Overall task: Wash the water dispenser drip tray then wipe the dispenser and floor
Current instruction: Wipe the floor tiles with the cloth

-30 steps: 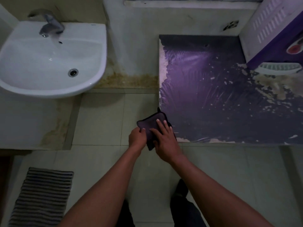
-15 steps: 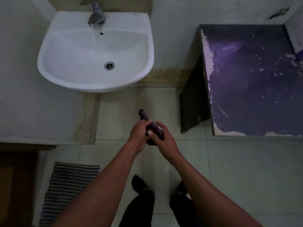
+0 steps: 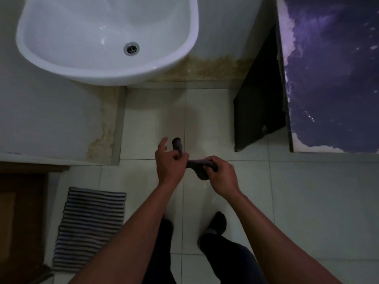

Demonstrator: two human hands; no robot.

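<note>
A dark cloth point(image 3: 194, 163) is rolled into a twisted rope and held over the tiled floor point(image 3: 307, 201). My left hand point(image 3: 168, 164) grips its left part, with one end sticking up past the fingers. My right hand point(image 3: 222, 177) grips the other end, fingers curled round it. Both hands are in front of the white sink point(image 3: 106, 37), which hangs at the upper left. The water dispenser and its drip tray are out of view.
A low stand with a worn purple top point(image 3: 332, 78) fills the upper right, its dark side panel point(image 3: 260, 103) facing the floor. A striped mat point(image 3: 90, 228) lies at lower left beside a brown wooden edge point(image 3: 22, 222). My feet point(image 3: 217, 224) are below the hands.
The cloth left the stand's corner and was rolled up between both hands. My view swung left and down, so the sink came closer and the dispenser left the frame.
</note>
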